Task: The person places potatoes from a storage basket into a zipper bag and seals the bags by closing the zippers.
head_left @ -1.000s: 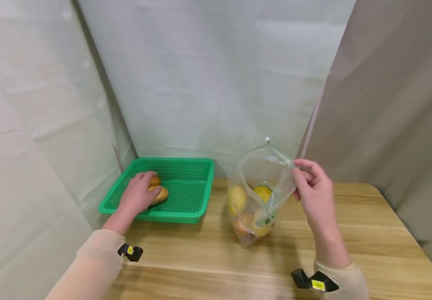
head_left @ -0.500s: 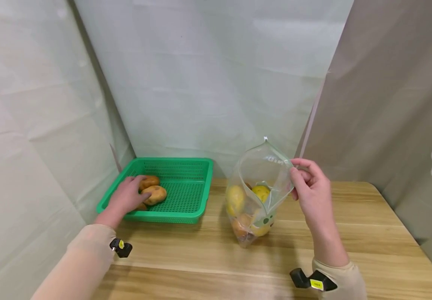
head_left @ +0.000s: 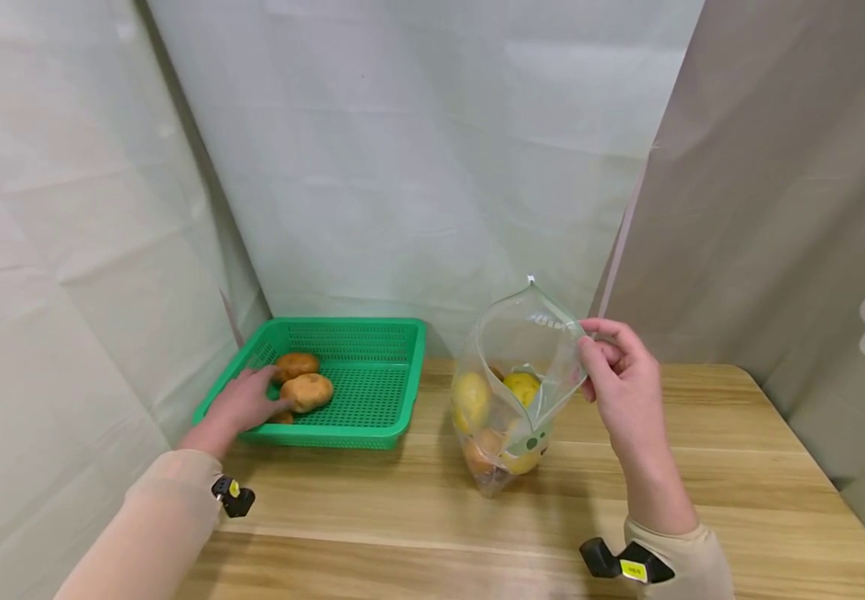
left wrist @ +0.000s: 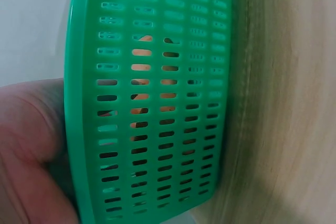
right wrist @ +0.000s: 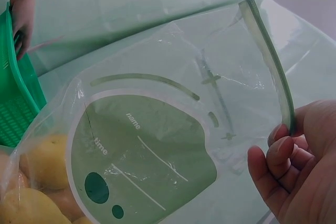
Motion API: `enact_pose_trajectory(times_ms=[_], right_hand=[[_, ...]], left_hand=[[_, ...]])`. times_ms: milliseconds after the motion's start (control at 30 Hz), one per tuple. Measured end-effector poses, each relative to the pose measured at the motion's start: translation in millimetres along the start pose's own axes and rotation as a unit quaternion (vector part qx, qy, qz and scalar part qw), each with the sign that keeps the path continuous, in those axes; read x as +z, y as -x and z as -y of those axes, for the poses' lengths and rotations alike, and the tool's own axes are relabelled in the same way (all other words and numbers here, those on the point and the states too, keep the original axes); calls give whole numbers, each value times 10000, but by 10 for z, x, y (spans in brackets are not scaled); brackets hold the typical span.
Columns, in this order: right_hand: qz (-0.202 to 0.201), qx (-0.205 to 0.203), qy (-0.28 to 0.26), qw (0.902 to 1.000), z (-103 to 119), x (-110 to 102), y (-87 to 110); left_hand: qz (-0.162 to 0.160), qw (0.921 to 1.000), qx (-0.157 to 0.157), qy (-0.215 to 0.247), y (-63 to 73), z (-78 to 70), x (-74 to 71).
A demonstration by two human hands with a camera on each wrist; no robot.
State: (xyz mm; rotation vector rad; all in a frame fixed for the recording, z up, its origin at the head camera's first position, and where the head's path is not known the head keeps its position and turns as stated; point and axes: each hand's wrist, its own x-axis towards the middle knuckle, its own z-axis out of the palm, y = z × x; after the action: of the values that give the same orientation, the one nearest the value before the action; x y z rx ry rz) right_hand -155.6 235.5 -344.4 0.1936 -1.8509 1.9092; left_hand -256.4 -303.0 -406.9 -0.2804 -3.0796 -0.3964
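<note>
A green plastic basket [head_left: 372, 433] stands on the left, with brown potatoes inside: one [head_left: 297, 367] at the back, another [head_left: 307, 392] in front of it, and part of a third [head_left: 282, 417] low beside the hand. My left hand [head_left: 241, 400] reaches over the basket's left front rim, fingers spread by the potatoes. In the left wrist view, the basket wall [left wrist: 173, 129] hides the fingertips. My right hand [head_left: 627, 375] pinches the top edge of a clear zip bag [head_left: 511, 333], keeping its mouth spread. Inside the bag lie several yellow and brown potato-like pieces [right wrist: 50, 161].
The wooden table [head_left: 417, 517] carries both the basket and the bag. Pale curtains [head_left: 432, 167] hang close behind and on the left; a greyish curtain [head_left: 777, 208] with a flower print hangs at the right.
My left hand has drawn back left and toward me, off the two larger potatoes, uncovering them. My right hand keeps its pinch on the bag almost unmoved.
</note>
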Motion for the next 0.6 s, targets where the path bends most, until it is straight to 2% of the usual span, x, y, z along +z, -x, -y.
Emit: enact_pose_trajectory(times_ms=[400,600], right_hand=[[11,37,-3,10000,-2,-6,7],[16,57,26,10000,1,-5,5]], left_hand=[[595,9977,279,151,-52,33,-48],[846,9956,170,371,-58,22,-51]])
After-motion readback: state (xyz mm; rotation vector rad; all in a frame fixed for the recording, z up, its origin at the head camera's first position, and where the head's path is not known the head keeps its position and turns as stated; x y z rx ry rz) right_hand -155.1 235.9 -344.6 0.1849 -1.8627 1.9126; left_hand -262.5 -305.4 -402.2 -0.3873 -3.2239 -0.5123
